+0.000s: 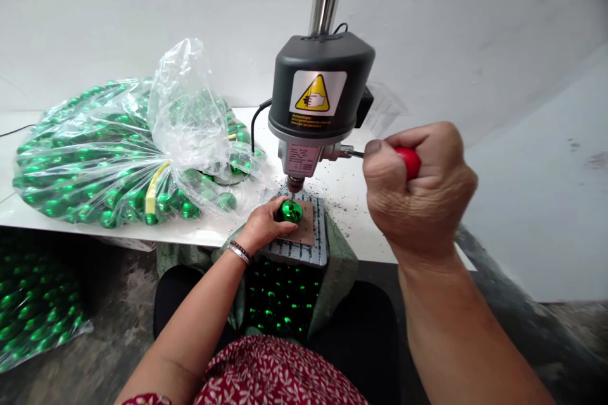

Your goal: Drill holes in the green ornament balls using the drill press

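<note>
A shiny green ball [291, 212] rests on a brown board [304, 231] over the metal base [320, 247] of a drill press [323, 85]. My left hand [264, 225] grips the ball from the left, thumb at its front and fingers behind. Right above it is the drill chuck [295, 183], its bit meeting the top of the ball; how deep it goes I cannot tell. My right hand [420, 190] is wrapped round the red knob [409, 163] of the press's feed lever, out to the right of the drill head.
A clear plastic bag [187, 101] full of green balls lies on the white table [223, 231] at left. Another bag of balls [38, 304] sits on the floor. Below the base, a green sack [339, 259] hangs open with many balls inside. Dark shavings litter the tabletop.
</note>
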Available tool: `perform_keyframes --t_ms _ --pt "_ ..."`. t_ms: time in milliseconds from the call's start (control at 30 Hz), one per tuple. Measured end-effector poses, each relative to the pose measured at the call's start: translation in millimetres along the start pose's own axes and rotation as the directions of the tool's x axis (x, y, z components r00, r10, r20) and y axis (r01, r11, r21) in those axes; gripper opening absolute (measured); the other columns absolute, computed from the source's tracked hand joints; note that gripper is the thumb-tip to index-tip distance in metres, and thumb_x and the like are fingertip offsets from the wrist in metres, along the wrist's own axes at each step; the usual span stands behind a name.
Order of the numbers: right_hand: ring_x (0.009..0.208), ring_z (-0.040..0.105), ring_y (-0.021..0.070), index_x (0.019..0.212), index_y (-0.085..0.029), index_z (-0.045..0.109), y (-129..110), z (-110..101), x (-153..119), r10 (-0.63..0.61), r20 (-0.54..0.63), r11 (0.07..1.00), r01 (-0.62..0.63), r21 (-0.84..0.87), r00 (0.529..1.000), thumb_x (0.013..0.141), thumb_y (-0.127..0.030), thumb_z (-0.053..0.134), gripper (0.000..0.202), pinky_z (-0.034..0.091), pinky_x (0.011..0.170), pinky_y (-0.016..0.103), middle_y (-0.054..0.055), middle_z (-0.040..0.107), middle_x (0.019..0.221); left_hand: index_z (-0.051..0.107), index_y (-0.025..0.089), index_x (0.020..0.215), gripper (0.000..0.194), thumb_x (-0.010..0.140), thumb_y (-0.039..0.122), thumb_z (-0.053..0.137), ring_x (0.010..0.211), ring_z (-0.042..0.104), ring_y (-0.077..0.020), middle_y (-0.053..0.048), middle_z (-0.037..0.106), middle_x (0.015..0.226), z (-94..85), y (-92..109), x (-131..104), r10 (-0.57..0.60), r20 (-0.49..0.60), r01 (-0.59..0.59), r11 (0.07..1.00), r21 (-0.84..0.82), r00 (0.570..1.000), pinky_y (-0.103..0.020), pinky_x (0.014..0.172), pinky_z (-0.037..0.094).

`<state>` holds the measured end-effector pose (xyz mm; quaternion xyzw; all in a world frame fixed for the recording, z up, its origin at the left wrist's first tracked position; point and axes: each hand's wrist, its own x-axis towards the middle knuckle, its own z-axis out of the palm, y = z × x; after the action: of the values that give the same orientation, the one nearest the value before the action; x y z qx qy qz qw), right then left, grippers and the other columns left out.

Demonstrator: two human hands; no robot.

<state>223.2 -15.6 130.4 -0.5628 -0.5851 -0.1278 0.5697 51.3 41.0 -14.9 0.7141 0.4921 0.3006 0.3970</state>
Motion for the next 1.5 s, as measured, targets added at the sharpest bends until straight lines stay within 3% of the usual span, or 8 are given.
perform_keyframes --t_ms 433,633,833,967,1233,1367,1433,1500 --pt "0.058 0.048 0.0082 0.077 -0.023 0.05 7.8 3.0 -11.1 -0.03 -0.034 0.999 0.028 -0.039 0.999 0.086 -0.039 0.048 0.018 0.038 0.058 0.025 -0.003 0.054 0.067 0.06 0.021 0.129 0.064 0.068 0.028 0.076 0.101 0.065 -0.0201 0.0 0.072 0.111 -0.8 -1.9 0.9 -0.019 0.019 0.019 1.0 0.011 1.0 -0.026 0.09 0.049" --pt "0.059 0.049 0.0101 0.079 -0.024 0.05 14.3 6.9 -22.7 -0.09 -0.071 0.994 0.085 -0.071 0.993 0.087 -0.038 0.047 0.016 0.037 0.057 0.026 -0.002 0.054 0.066 0.062 0.023 0.128 0.061 0.069 0.031 0.075 0.097 0.065 -0.02 0.001 0.072 0.106 -1.6 -2.7 0.0 0.003 0.025 -0.003 1.0 0.01 1.0 -0.026 0.088 0.05" --pt "0.058 0.049 0.0103 0.079 -0.024 0.05 19.1 10.2 -31.2 -0.124 -0.112 0.991 0.116 -0.071 0.986 0.085 -0.034 0.05 0.012 0.036 0.056 0.026 -0.002 0.054 0.064 0.06 0.02 0.13 0.068 0.066 0.029 0.078 0.108 0.064 -0.0226 -0.002 0.07 0.117 -0.3 -4.8 1.5 0.0 0.013 0.0 1.0 -0.009 1.0 -0.03 0.099 0.047" --pt "0.059 0.051 0.01 0.081 -0.023 0.052 23.4 13.1 -35.9 -0.162 -0.146 0.985 0.151 -0.085 0.976 0.084 -0.032 0.052 0.009 0.037 0.056 0.025 -0.002 0.056 0.066 0.062 0.021 0.129 0.065 0.066 0.029 0.078 0.107 0.065 -0.0225 -0.002 0.071 0.115 1.1 -7.7 2.2 0.008 0.012 -0.008 1.0 -0.019 1.0 -0.03 0.098 0.047" --pt "0.061 0.055 0.0114 0.082 -0.023 0.05 39.6 20.0 -65.8 -0.224 -0.109 0.974 0.22 -0.046 0.969 0.081 -0.026 0.053 0.005 0.041 0.058 0.026 -0.002 0.056 0.067 0.061 0.022 0.129 0.067 0.065 0.029 0.079 0.111 0.063 -0.0223 -0.002 0.069 0.121 3.1 -14.3 3.3 0.02 0.001 -0.02 0.998 -0.057 1.0 -0.031 0.101 0.046" --pt "0.055 0.048 0.0096 0.078 -0.022 0.051 22.8 16.0 -34.0 -0.139 -0.179 0.99 0.133 -0.047 0.974 0.082 -0.033 0.052 0.013 0.034 0.052 0.025 -0.002 0.055 0.063 0.062 0.023 0.127 0.064 0.065 0.03 0.078 0.108 0.064 -0.0224 -0.001 0.071 0.115 2.4 -9.2 1.6 0.01 -0.011 -0.01 1.0 -0.021 1.0 -0.031 0.098 0.047" --pt "0.05 0.039 0.0071 0.074 -0.02 0.051 8.7 12.6 -1.3 -0.031 -0.132 1.0 0.03 -0.009 0.991 0.083 -0.04 0.05 0.022 0.028 0.05 0.024 -0.003 0.05 0.059 0.063 0.021 0.124 0.06 0.066 0.029 0.077 0.1 0.065 -0.0215 0.0 0.071 0.107 1.9 -4.2 -1.4 0.022 -0.023 -0.021 1.0 0.011 1.0 -0.031 0.094 0.049" --pt "0.05 0.034 0.0054 0.071 -0.018 0.049 -3.4 10.3 30.3 0.084 -0.008 0.996 -0.084 0.023 0.996 0.082 -0.039 0.053 0.024 0.027 0.052 0.023 -0.005 0.044 0.055 0.063 0.019 0.121 0.056 0.067 0.026 0.075 0.094 0.065 -0.0204 -0.001 0.071 0.102 0.8 0.6 -7.1 0.044 -0.044 -0.043 0.999 0.029 0.998 -0.03 0.09 0.05"
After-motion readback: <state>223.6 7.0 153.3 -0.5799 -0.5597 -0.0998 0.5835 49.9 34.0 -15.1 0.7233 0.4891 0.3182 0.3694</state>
